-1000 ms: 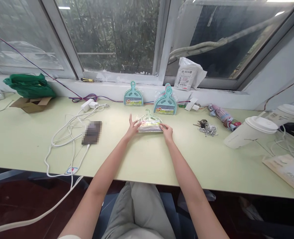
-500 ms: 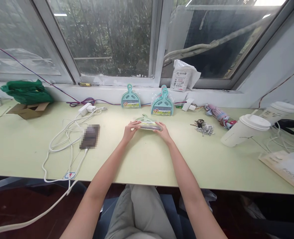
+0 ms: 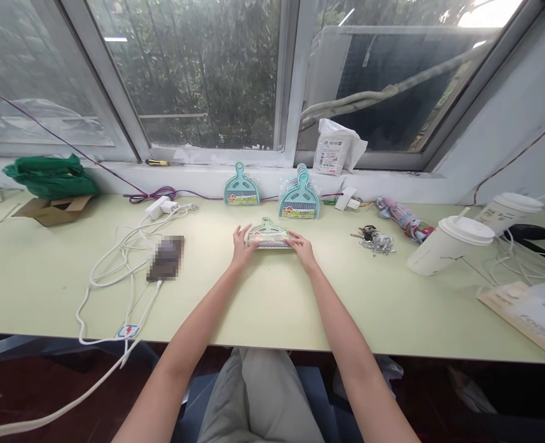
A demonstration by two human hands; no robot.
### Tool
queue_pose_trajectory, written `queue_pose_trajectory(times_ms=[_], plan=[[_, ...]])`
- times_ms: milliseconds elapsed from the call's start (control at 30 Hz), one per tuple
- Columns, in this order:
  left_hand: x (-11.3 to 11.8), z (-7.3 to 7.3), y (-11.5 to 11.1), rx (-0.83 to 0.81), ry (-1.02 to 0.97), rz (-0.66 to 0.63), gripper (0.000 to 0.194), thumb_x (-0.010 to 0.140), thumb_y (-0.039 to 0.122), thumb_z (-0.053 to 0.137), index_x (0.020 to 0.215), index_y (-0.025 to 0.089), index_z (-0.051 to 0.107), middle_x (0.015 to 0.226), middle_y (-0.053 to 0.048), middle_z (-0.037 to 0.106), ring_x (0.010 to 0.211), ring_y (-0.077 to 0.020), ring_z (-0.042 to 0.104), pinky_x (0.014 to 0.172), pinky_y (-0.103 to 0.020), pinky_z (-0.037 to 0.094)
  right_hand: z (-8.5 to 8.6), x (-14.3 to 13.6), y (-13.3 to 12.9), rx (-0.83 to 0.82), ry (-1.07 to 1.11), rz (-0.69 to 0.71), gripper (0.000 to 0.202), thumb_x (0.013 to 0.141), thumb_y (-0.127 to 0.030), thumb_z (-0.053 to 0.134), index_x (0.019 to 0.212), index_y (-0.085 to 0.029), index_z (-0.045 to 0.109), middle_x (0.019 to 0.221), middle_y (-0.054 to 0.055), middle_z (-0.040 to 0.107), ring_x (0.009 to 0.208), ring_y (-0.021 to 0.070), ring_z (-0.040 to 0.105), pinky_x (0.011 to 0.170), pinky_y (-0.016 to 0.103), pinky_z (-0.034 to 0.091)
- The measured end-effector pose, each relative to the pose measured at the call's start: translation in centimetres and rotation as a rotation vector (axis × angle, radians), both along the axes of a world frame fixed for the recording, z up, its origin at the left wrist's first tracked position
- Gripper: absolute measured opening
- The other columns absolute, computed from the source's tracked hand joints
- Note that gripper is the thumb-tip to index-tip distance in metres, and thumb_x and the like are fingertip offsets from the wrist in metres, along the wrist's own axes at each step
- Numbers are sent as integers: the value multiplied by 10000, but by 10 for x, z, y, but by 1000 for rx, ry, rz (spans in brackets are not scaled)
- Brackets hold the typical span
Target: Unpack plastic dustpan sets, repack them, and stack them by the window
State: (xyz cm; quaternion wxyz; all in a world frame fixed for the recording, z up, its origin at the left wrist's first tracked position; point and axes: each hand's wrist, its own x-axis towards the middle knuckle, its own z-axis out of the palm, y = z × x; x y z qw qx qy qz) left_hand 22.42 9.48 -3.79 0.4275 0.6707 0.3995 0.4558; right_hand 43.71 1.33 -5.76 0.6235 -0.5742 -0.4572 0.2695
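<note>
A mint-green mini dustpan and brush set (image 3: 267,235) in clear packaging is between my two hands, low over the table. My left hand (image 3: 243,247) holds its left end, with the thumb along the front edge and some fingers raised. At the right end, my right hand (image 3: 302,248) grips with thumb and fingers. The handle points away from me toward the window. Behind it, a similar packaged set (image 3: 242,187) leans on the wall below the sill. To its right stands a stack of several more sets (image 3: 299,198), handles up.
Left on the table (image 3: 263,307) are white charging cables (image 3: 98,264), a blurred dark phone-like object (image 3: 165,258) and a cardboard box (image 3: 53,210) under a green bag (image 3: 51,175). Rightward lie keys (image 3: 376,240), a folded umbrella (image 3: 404,218) and lidded cups (image 3: 448,245).
The held set has tilted so that more of its face and handle shows. My left fingers have lifted and spread somewhat from its top. The camera view has shifted slightly.
</note>
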Motion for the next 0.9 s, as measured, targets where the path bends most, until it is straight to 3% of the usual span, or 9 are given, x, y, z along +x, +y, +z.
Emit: queue_pose_trajectory(times_ms=[67, 133, 267, 333, 467, 533, 667, 767, 900], plan=[[1, -4, 4, -256, -68, -19, 976, 693, 255, 771, 1500, 232, 223, 1541, -164, 265, 1353, -286, 387, 1044, -401, 392, -1, -1, 0, 20, 9, -27, 414, 658, -551, 724, 854, -189, 765, 1271, 109, 613, 1204, 271, 527, 1030, 423, 414], [0, -6, 9, -426, -118, -66, 1171, 649, 216, 804, 1524, 202, 26, 1500, -211, 329, 1296, -294, 461, 1005, -397, 432, -1, -2, -1, 37, 8, -38, 367, 656, -486, 737, 868, -186, 756, 1236, 110, 623, 1187, 262, 532, 1013, 416, 430], [-2, -6, 15, -484, -146, -7, 1259, 552, 207, 861, 1516, 147, 53, 1442, -236, 405, 1246, -307, 510, 985, -380, 455, -3, -4, 0, 60, 18, -75, 476, 648, -368, 731, 1093, -214, 668, 1291, 92, 551, 1169, 234, 530, 953, 383, 476], [-4, -6, 17, -479, -174, -28, 1214, 531, 222, 869, 1500, 120, 146, 1409, -240, 442, 1225, -307, 529, 988, -388, 456, -3, -6, 2, 98, 50, -108, 609, 647, -334, 717, 1231, -253, 563, 1362, 85, 479, 1180, 221, 520, 915, 365, 500], [-10, -6, 20, -358, -219, -336, 878, 522, 279, 855, 1300, 90, 494, 1227, -182, 614, 1121, -302, 595, 984, -435, 452, -5, -11, 5, 120, 69, -192, 825, 610, -297, 724, 1370, -310, 406, 1495, 92, 296, 1196, 206, 514, 933, 347, 489], [-14, -5, 21, -250, -237, -370, 748, 524, 288, 836, 1196, 104, 562, 1149, -150, 659, 1066, -290, 619, 948, -434, 471, -7, -13, 7, 58, 104, -186, 863, 591, -328, 739, 1385, -256, 407, 1457, 127, 363, 1155, 221, 549, 930, 358, 488], [-18, -8, 27, -83, -229, -236, 671, 586, 257, 759, 1210, 156, 533, 1040, -95, 698, 951, -233, 649, 847, -383, 510, -10, -16, 16, -2, 105, -69, 657, 598, -464, 723, 1139, -109, 611, 1098, 128, 660, 1007, 251, 618, 904, 396, 492], [-21, -12, 41, 44, -106, -106, 471, 643, 219, 674, 1107, 175, 609, 997, -62, 707, 907, -207, 641, 836, -345, 499, -8, -22, 31, 52, -39, -106, 523, 657, -505, 656, 1015, -123, 656, 970, 90, 700, 935, 240, 631, 852, 367, 500], [-31, -13, 76, 100, 78, 61, 239, 655, 209, 644, 890, 173, 665, 892, -32, 708, 828, -195, 613, 793, -313, 490, 1, -39, 68, 30, -293, -153, 369, 733, -421, 566, 965, -155, 674, 879, 68, 705, 828, 223, 625, 785, 335, 496]])
